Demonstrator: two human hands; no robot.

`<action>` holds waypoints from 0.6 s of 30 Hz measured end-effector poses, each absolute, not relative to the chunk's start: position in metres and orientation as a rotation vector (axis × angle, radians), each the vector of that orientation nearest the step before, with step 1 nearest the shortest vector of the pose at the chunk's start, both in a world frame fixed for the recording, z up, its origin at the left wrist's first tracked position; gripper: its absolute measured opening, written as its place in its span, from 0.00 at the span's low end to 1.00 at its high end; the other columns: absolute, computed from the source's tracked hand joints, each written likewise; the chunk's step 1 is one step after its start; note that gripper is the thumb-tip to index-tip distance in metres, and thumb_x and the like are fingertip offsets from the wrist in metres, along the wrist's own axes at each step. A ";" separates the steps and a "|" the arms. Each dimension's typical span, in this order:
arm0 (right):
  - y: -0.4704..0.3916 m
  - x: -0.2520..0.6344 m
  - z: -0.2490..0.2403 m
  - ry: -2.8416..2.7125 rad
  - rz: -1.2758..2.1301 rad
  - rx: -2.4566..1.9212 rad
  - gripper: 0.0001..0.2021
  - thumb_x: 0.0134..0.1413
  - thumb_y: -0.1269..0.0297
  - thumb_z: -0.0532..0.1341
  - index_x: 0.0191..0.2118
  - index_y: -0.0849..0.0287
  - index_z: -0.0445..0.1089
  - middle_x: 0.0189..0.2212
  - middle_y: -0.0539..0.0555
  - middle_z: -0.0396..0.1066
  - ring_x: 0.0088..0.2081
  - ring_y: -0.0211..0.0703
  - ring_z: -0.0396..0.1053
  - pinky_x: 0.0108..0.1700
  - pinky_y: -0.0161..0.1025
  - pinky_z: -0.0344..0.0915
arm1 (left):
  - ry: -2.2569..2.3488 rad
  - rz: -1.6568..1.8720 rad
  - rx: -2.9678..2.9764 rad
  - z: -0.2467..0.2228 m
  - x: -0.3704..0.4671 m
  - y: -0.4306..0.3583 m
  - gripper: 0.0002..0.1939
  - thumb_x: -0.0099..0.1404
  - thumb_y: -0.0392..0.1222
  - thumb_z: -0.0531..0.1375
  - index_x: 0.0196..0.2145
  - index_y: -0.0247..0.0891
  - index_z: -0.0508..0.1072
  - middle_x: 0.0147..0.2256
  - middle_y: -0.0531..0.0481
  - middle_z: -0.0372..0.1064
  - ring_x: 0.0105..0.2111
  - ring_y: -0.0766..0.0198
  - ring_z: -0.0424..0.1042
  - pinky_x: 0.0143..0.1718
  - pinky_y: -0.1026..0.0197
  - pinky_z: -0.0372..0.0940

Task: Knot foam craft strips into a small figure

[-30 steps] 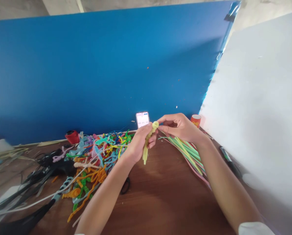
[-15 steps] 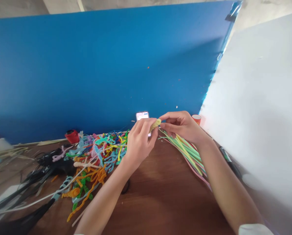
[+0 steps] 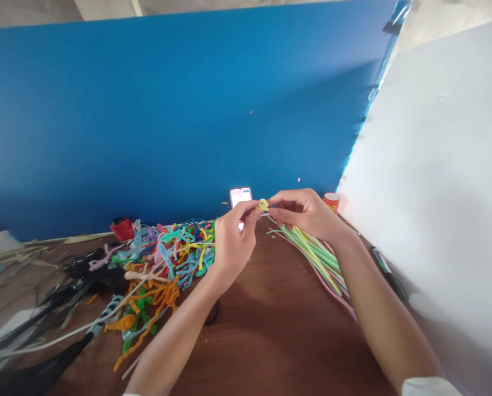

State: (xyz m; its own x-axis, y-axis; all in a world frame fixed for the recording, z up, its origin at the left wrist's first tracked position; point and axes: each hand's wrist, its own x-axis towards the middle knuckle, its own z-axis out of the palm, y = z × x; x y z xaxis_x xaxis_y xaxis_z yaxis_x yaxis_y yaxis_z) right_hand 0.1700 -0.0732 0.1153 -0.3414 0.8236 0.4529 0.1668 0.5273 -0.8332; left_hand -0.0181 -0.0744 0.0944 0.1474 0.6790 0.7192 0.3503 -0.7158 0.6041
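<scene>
A small pale-yellow coil [image 3: 263,205], which looks like wound pipe cleaner, sits between my two hands above the table. My left hand [image 3: 235,234] pinches it from the left with thumb and fingertips. From the right, my right hand [image 3: 305,212] has thumb and forefinger closed at the coil's edge, seemingly gripping it too. Beneath my right wrist lies a bundle of green, yellow and pink pipe cleaners [image 3: 315,253]. Behind my left hand stands a phone [image 3: 241,196] with a lit screen, partly hidden.
Several twisted, multicoloured pipe cleaners [image 3: 175,247] are heaped to the left on the brown table [image 3: 266,330]. Beyond are a red object [image 3: 122,228] and black cables [image 3: 93,275]. At right are a red cup-like roll [image 3: 331,201] and a marker [image 3: 388,272]. A blue panel [image 3: 188,110] rises behind.
The yellow piece has turned so its round end faces me, and it sits slightly left. My left fingers have shifted from wrapping it to a fingertip pinch; my right hand has barely moved.
</scene>
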 end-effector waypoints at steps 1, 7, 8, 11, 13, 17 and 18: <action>-0.073 0.171 0.115 -1.815 0.851 -0.824 0.16 0.54 0.51 0.68 0.40 0.59 0.77 0.25 0.50 0.70 0.25 0.35 0.64 0.27 0.35 0.60 | 0.955 1.546 2.081 0.096 -0.019 -0.075 0.10 0.70 0.44 0.58 0.42 0.38 0.77 0.36 0.47 0.79 0.34 0.63 0.76 0.36 0.62 0.67; -0.074 0.174 0.115 -1.796 0.717 -0.862 0.17 0.48 0.52 0.72 0.39 0.59 0.76 0.22 0.47 0.68 0.25 0.35 0.62 0.28 0.35 0.58 | 0.695 1.179 1.729 0.108 -0.024 -0.081 0.12 0.66 0.48 0.62 0.38 0.35 0.77 0.32 0.46 0.76 0.31 0.64 0.74 0.35 0.61 0.68; -0.074 0.174 0.115 -1.805 0.720 -0.860 0.17 0.48 0.52 0.72 0.40 0.58 0.76 0.22 0.47 0.68 0.25 0.35 0.62 0.28 0.35 0.58 | 0.675 1.128 1.683 0.110 -0.025 -0.081 0.12 0.65 0.48 0.63 0.37 0.35 0.77 0.31 0.46 0.75 0.30 0.64 0.73 0.34 0.61 0.67; -0.075 0.175 0.115 -1.859 0.809 -0.818 0.17 0.52 0.52 0.69 0.43 0.58 0.78 0.27 0.50 0.73 0.28 0.38 0.67 0.31 0.37 0.62 | 0.581 0.962 1.515 0.112 -0.028 -0.077 0.12 0.63 0.48 0.65 0.35 0.35 0.76 0.29 0.47 0.73 0.27 0.67 0.70 0.33 0.62 0.66; -0.075 0.175 0.116 -1.886 0.840 -0.795 0.17 0.54 0.52 0.68 0.44 0.58 0.78 0.31 0.53 0.76 0.32 0.41 0.71 0.35 0.39 0.65 | 0.529 0.867 1.403 0.111 -0.030 -0.072 0.12 0.61 0.47 0.67 0.34 0.34 0.75 0.28 0.48 0.72 0.25 0.68 0.69 0.32 0.63 0.65; -0.078 0.173 0.118 -1.914 0.819 -0.774 0.14 0.58 0.53 0.65 0.41 0.58 0.77 0.33 0.54 0.77 0.35 0.43 0.73 0.39 0.41 0.67 | 0.478 0.811 1.333 0.107 -0.031 -0.063 0.12 0.60 0.45 0.68 0.33 0.34 0.74 0.28 0.48 0.71 0.25 0.70 0.68 0.31 0.65 0.64; -0.079 0.173 0.119 -1.918 0.818 -0.770 0.13 0.59 0.54 0.65 0.41 0.58 0.77 0.32 0.54 0.77 0.35 0.43 0.73 0.39 0.41 0.67 | 0.472 0.820 1.334 0.107 -0.030 -0.062 0.12 0.60 0.45 0.68 0.33 0.34 0.74 0.29 0.48 0.71 0.26 0.70 0.69 0.31 0.65 0.64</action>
State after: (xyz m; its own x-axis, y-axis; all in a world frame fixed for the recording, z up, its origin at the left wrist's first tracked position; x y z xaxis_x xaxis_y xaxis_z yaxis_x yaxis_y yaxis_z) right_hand 0.1726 -0.0785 0.1188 -0.4137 0.7728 0.4813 0.1874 0.5896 -0.7856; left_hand -0.0303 -0.0618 0.1066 0.6436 0.7511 0.1470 -0.2497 0.0245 0.9680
